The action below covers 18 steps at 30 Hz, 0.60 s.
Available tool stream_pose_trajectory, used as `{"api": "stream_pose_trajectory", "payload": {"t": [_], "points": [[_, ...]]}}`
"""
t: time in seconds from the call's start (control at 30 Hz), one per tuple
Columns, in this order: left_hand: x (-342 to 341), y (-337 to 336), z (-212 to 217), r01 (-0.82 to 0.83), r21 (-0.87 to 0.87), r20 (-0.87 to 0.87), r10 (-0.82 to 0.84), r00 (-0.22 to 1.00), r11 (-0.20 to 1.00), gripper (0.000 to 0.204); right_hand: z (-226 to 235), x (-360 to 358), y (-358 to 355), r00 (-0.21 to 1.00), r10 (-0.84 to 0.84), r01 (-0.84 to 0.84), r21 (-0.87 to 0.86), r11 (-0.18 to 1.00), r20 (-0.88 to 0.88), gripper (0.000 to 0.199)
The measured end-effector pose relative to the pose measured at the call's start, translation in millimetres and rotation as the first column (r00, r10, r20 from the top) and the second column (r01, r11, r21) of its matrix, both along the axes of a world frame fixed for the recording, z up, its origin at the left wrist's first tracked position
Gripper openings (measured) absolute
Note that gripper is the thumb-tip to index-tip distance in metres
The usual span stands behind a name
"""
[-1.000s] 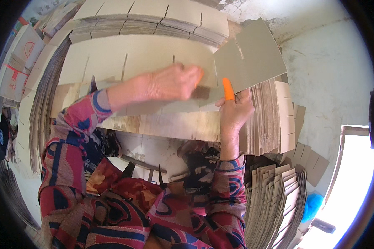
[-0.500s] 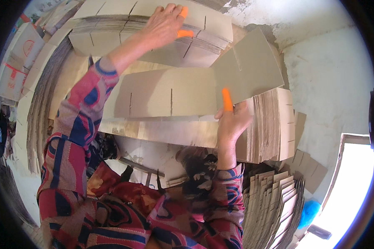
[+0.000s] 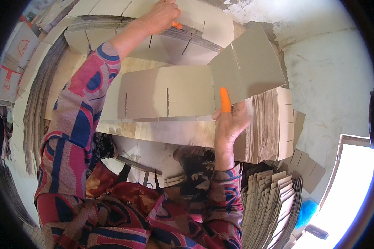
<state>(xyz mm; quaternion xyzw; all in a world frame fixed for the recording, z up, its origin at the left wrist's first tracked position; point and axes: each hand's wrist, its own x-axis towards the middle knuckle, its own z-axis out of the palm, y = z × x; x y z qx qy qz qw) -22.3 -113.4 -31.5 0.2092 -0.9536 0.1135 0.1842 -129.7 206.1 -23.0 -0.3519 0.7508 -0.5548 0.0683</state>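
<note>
1. Head view: the right hand (image 3: 230, 120), with an orange finger cot (image 3: 225, 101), pinches a flat slotted cardboard blank (image 3: 170, 91). The blank's long axis runs left to right, and its right flap tilts upward.
2. The left hand (image 3: 160, 16) reaches far up, its grip pressed onto the far cardboard stack (image 3: 112, 29).
3. White cartons with red marks (image 3: 12, 62) stand at the left edge; upright blanks (image 3: 270, 124) sit just right of the hand.

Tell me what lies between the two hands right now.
In the head view, a flat slotted cardboard sheet spans between the left hand on the far stack and the right hand.
</note>
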Motion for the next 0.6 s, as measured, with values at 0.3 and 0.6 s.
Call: {"api": "stream_pose_trajectory", "payload": {"t": [0.3, 0.6], "points": [[5, 35, 28, 0.257, -0.227, -0.221, -0.307, 0.926, 0.939, 0.035, 0, 6, -2, 0.999, -0.029, 0.029, -0.045, 0.999, -0.012, 0.012], [2, 81, 36, 0.254, -0.457, -0.210, -0.380, 0.901, 0.853, 0.022, -7, 0, 3, 0.973, -0.029, 0.050, 0.089, 0.995, -0.227, 0.013]]}}
